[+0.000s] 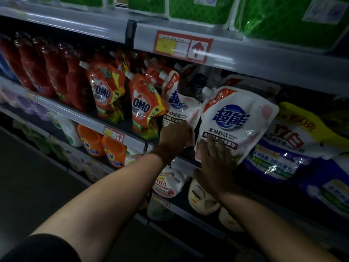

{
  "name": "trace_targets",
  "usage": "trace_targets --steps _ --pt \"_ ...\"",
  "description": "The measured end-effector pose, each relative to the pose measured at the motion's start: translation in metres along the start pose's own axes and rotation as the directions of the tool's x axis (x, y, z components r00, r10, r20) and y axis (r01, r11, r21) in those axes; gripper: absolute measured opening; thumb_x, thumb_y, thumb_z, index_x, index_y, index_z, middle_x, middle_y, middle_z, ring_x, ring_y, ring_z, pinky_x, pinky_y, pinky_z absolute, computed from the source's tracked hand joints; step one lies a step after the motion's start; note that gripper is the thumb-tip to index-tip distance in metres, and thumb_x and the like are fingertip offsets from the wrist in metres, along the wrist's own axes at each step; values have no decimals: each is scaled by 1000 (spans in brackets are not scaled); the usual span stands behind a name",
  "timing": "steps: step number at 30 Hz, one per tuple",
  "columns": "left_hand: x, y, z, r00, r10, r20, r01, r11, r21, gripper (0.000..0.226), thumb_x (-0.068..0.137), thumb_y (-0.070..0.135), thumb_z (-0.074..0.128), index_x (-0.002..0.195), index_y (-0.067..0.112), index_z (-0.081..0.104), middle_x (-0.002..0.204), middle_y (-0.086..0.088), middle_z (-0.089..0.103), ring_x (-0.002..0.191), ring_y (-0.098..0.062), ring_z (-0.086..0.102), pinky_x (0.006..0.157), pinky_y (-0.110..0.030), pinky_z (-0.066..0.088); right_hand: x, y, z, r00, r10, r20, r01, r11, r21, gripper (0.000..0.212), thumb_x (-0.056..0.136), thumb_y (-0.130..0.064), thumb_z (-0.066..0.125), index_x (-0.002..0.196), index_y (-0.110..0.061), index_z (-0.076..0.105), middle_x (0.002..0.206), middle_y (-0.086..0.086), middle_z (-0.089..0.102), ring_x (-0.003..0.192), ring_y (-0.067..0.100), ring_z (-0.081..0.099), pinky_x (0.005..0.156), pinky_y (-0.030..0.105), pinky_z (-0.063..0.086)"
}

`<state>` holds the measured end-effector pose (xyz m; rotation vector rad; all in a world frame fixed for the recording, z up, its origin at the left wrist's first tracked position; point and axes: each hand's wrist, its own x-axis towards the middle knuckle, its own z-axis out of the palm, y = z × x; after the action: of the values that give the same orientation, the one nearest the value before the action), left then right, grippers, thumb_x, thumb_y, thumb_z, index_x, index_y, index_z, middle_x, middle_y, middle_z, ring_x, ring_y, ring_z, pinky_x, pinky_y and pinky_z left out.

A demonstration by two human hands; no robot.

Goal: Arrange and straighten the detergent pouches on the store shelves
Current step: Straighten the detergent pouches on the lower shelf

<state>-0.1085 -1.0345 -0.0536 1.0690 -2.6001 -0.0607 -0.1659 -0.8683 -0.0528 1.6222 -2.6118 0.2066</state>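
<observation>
Two white spouted detergent pouches with blue logos stand side by side on the middle shelf (120, 129). My left hand (175, 138) grips the bottom corner of the left white pouch (179, 106), fingers curled round its lower edge. My right hand (217, 159) lies flat with spread fingers against the lower front of the right white pouch (234, 120), which leans to the right and overhangs the shelf edge. Left of them stand two orange OMO pouches (107, 95) (145, 112), both upright.
Red bottles (47, 69) fill the shelf's left end. A large purple and yellow bag (294, 144) sits right of the white pouches. Orange Tide jugs (105, 146) and white jugs (170, 182) stand on the shelf below. Green packs (283, 21) line the top shelf.
</observation>
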Motion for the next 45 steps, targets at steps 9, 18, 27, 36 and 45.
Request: trace_targets --steps 9,18,27,36,45 --pt "-29 1 -1 998 -16 -66 4 982 -188 23 99 33 45 99 15 60 94 -5 70 85 -26 67 70 -38 55 -2 7 14 995 19 -97 -12 997 73 97 77 -42 73 156 -20 20 164 9 5 149 38 1 117 59 15" --pt "-31 -11 4 990 -25 -139 -16 957 -288 40 96 47 29 104 19 57 95 1 67 83 -19 63 62 -31 50 56 -44 -77 961 217 -168 -10 638 770 62 91 -43 61 146 -35 33 102 -9 60 90 10 60 75 31 52" --pt "-40 -25 9 998 12 -58 -31 934 -356 29 97 34 53 120 18 51 117 -7 62 102 -30 61 73 -37 52 103 -39 -105 857 513 39 -81 60 995 20 98 -29 55 88 -13 63 60 -2 52 42 3 45 43 16 36" --pt "-52 -29 -7 986 103 -131 -132 963 -236 43 92 32 64 130 16 53 130 -12 54 115 -33 56 89 -40 51 81 -45 -100 910 412 -39 -38 178 983 23 100 -30 50 102 -14 67 75 -1 59 68 9 56 62 24 47" --pt "-51 -19 -22 974 225 17 -224 973 -61 70 99 42 48 159 28 14 166 -17 -3 151 -43 -3 122 -54 16 26 -4 -46 910 393 -133 -267 800 537 62 91 -42 57 147 -30 33 157 5 24 143 29 26 112 51 30"
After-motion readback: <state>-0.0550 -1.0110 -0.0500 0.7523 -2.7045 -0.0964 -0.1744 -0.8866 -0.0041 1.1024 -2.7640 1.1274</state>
